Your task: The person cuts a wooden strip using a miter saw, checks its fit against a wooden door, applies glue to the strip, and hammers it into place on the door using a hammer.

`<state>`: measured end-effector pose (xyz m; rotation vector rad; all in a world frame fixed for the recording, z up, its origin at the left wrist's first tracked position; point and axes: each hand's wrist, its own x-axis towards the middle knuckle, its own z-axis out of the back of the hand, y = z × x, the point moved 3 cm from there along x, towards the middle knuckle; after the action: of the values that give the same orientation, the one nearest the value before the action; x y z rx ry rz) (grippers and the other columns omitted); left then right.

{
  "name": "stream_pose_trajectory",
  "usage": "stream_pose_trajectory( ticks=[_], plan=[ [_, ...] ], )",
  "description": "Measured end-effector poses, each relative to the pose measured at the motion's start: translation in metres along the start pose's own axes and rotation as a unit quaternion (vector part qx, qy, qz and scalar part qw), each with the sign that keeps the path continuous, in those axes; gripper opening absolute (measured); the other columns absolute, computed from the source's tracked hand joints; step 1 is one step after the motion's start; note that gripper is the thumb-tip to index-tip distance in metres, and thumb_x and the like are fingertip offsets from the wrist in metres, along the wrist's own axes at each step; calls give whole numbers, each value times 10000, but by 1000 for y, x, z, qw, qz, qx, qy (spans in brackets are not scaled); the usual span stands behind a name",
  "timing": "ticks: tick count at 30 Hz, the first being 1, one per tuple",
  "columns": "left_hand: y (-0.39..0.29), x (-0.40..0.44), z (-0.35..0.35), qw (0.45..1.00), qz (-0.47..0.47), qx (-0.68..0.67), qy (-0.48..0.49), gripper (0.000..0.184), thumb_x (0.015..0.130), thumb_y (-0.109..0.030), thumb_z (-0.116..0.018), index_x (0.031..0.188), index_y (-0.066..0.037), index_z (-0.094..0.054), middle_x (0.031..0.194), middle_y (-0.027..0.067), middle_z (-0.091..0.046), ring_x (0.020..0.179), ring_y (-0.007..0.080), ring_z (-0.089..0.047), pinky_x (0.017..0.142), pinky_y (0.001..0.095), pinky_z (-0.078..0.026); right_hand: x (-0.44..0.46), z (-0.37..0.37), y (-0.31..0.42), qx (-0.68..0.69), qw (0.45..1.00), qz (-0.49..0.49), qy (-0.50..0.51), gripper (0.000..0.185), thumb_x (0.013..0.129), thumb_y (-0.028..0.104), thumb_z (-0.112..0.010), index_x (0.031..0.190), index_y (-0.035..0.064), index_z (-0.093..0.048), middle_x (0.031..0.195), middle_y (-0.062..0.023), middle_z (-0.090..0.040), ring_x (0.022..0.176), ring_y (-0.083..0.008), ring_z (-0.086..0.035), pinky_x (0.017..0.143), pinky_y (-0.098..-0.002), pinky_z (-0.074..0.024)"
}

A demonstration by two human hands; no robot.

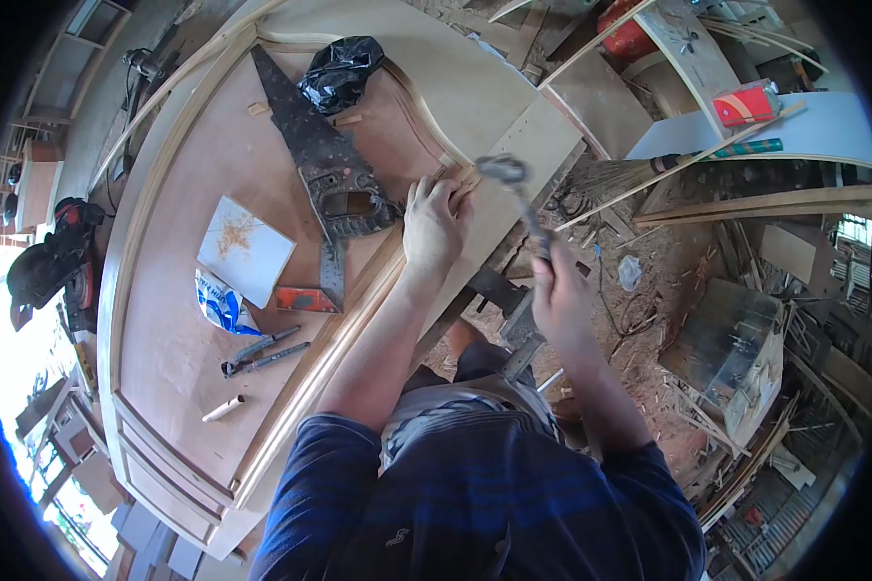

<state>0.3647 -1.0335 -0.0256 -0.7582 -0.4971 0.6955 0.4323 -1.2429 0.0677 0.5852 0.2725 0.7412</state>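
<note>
My right hand point(560, 289) is wrapped round the handle of a hammer point(531, 215). Its head is smeared by motion, in the air just right of my left hand. My left hand point(436, 221) is closed on a strip of wood moulding point(465, 180) at the edge of a large curved wooden panel point(179, 184). Whether a nail is between those fingers is hidden. Close by my left wrist lies a handsaw point(310, 145) with a dark blade. A try square with a red handle point(305, 299) rests below the saw's handle.
On the panel also lie a black plastic bag point(342, 74), a white board with sawdust point(245, 250), a blue-and-white packet point(225, 302), pincers point(262, 352) and a short dowel point(223, 409). Wood scraps litter the floor at right, near a wooden box point(727, 358).
</note>
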Motion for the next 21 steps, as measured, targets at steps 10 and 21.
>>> stream_pose_trajectory(
  ticks=[10,21],
  plan=[
    [-1,-2,-1,1000,4,12,0,235,889,-193,-813,1044,-31,-743,1056,172,-683,1050,402,-650,923,497,-546,-4,-5,-10,-11,1000,6,-10,452,1128,277,-564,1548,111,-542,1104,-234,-758,902,-423,-768,714,-501,-593],
    [-1,-1,-3,1000,-10,19,-23,242,885,-191,-827,1024,-14,-740,1028,167,-683,1035,401,-656,917,497,-548,1,-14,-14,-40,996,-54,60,471,1124,284,-566,1575,153,-520,1123,-207,-767,890,-424,-768,728,-504,-598]
  ],
)
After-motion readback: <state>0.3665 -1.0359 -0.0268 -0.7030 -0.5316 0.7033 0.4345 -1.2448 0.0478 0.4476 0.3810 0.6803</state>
